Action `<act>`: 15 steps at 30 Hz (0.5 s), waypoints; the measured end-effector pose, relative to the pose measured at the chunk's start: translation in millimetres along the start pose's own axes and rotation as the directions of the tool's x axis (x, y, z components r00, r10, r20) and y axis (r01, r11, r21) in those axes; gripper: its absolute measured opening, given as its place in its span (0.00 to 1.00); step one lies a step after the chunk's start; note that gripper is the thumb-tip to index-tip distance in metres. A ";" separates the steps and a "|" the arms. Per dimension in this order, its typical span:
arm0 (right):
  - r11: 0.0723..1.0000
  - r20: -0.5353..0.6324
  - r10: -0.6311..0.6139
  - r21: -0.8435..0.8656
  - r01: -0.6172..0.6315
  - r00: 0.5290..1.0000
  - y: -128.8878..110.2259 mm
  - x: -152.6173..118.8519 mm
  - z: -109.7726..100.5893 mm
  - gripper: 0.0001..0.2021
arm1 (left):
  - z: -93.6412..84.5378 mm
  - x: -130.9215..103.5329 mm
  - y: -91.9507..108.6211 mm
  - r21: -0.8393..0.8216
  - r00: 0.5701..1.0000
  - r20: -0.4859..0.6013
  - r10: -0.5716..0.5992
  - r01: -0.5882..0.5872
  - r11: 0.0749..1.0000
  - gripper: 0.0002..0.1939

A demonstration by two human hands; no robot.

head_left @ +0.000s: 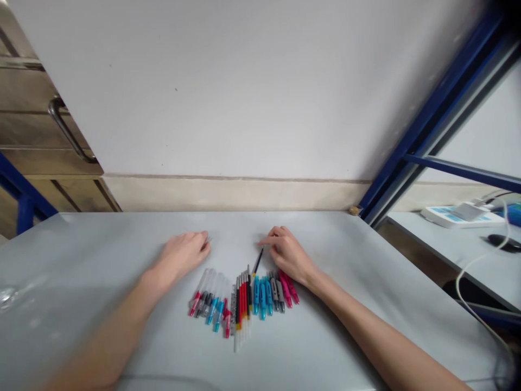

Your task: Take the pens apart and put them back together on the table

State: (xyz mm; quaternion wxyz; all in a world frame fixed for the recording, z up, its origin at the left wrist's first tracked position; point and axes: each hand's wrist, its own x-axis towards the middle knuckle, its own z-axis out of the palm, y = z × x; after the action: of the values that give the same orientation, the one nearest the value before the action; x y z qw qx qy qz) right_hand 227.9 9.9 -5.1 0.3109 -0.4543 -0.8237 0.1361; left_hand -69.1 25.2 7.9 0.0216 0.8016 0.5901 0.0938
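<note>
My left hand (186, 251) rests on the grey table with its fingers curled; a thin clear bit shows by its fingertips, too small to name. Past the pen parts, my right hand (287, 252) has its index finger stretched out to the left, near the tip of a dark refill (258, 260). Clear barrels with coloured grips (211, 301) lie in a slanted row. Beside them are red and black refills (243, 298), several of them, side by side. Blue (262, 296), grey (277, 293) and pink (288, 288) pen parts sit just below my right hand.
A crumpled clear plastic piece (8, 296) lies at the table's left. Blue metal frames (431, 108) rise at the sides. On a side table at right are a power strip (462, 214), a black mouse (503, 243) and a white cable (474, 263).
</note>
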 end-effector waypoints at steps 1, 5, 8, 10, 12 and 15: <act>1.000 0.009 -0.019 0.004 0.019 1.000 0.3 0.2 -1.7 0.22 | 3.5 1.0 2.1 0.033 0.998 -0.058 0.015 -0.013 0.999 0.10; 0.997 0.084 -0.081 0.009 0.081 0.993 3.2 0.5 -4.6 0.15 | 20.0 9.9 -5.4 -0.054 0.983 -0.179 0.036 -0.046 0.997 0.08; 0.999 0.086 -0.025 -0.020 0.027 0.996 8.1 1.3 -2.7 0.11 | 30.0 17.7 -16.6 -0.220 0.971 -0.228 0.070 -0.121 0.968 0.09; 1.000 0.077 -0.003 -0.023 0.005 0.997 11.5 2.1 -2.1 0.09 | 33.4 20.6 -19.4 -0.291 0.964 -0.233 0.126 -0.193 0.937 0.11; 0.999 0.078 -0.005 -0.031 0.007 0.997 14.4 3.2 -3.8 0.09 | 34.3 21.3 -17.9 -0.327 0.957 -0.227 0.182 -0.251 0.911 0.13; 0.999 0.063 0.007 -0.052 -0.003 0.998 17.5 4.6 -8.6 0.09 | 32.9 20.3 -12.6 -0.334 0.943 -0.226 0.243 -0.309 0.890 0.13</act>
State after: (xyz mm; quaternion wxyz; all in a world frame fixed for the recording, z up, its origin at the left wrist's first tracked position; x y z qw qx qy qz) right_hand 243.1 22.9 -5.6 0.2725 -0.4598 -0.8352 0.1297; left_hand -69.5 50.8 -23.7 0.1037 0.8476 0.4415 0.2754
